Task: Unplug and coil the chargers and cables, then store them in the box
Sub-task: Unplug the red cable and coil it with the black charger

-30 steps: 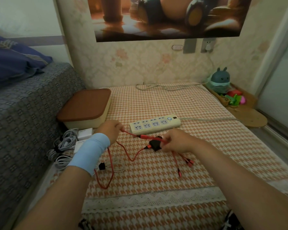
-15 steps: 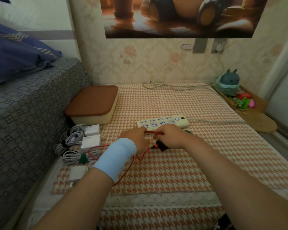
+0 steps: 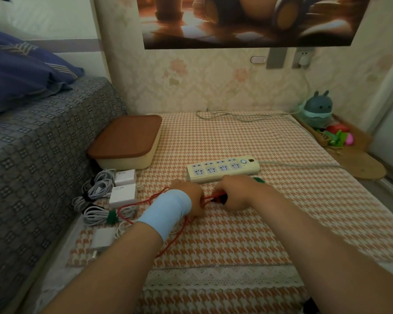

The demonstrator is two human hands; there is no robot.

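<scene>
My left hand point(image 3: 188, 198), above a light blue wristband, and my right hand point(image 3: 236, 193) are close together just in front of the cream power strip point(image 3: 222, 169). Both grip the thin red cable point(image 3: 168, 243), which loops left and trails down toward me. My right hand also holds the cable's black hub point(image 3: 220, 198). At the left lie two white chargers point(image 3: 124, 185) with coiled white cables point(image 3: 95, 189), a tied coil point(image 3: 104, 215) and another white charger point(image 3: 102, 240). The cream box with a brown lid point(image 3: 127, 141) is shut.
A grey patterned sofa point(image 3: 32, 155) borders the left side. The power strip's cord point(image 3: 300, 164) runs right and along the wall to a socket. A green tie point(image 3: 259, 179) peeks out behind my right hand. Toys point(image 3: 318, 109) sit at the far right.
My hands have come together in front of the power strip, gathering the red cable. The cable's loose ends, spread out a second ago, are now drawn in under my hands.
</scene>
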